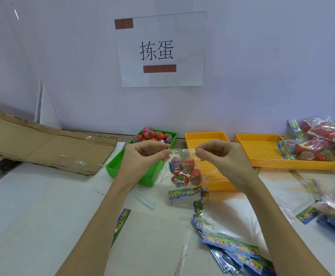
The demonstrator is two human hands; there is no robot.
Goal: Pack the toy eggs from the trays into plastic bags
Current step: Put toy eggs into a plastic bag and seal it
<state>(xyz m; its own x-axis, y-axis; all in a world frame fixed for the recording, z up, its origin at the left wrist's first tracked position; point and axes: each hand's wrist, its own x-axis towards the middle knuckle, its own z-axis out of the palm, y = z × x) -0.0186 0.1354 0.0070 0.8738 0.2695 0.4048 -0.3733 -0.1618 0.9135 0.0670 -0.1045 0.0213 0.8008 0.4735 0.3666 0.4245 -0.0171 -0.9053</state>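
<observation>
Clear plastic hangs between our hands: a small plastic bag [184,168] held up above the bench [43,206], its top edge stretched from one hand to the other. Our left hand [142,156] pinches the bag's upper left corner with fingers curled in, and our right hand [220,156] pinches the upper right corner the same way. Four red toy eggs [185,172] sit inside the bag, hanging below and between the two hands, with a colourful header strip [186,193] at the bag's lower end.

Behind the left hand lies a green tray [112,168], with more toy eggs heaped at its far end [154,135]. Just beside it to the right, behind the bag and the right hand, is a yellow tray [204,136] showing its perforated floor. A second yellow tray [262,150] lies farther right, with filled bags [325,140] piled on its right part and beyond it.

Near us on the bench, below the right forearm, a loose stack of flat bags [230,246] with blue printed headers is fanned out. More flat bags [309,196] lie to the right. A flattened piece of cardboard [43,144] rests at the left, and a paper sign [161,49] is fixed to the wall above the trays.
</observation>
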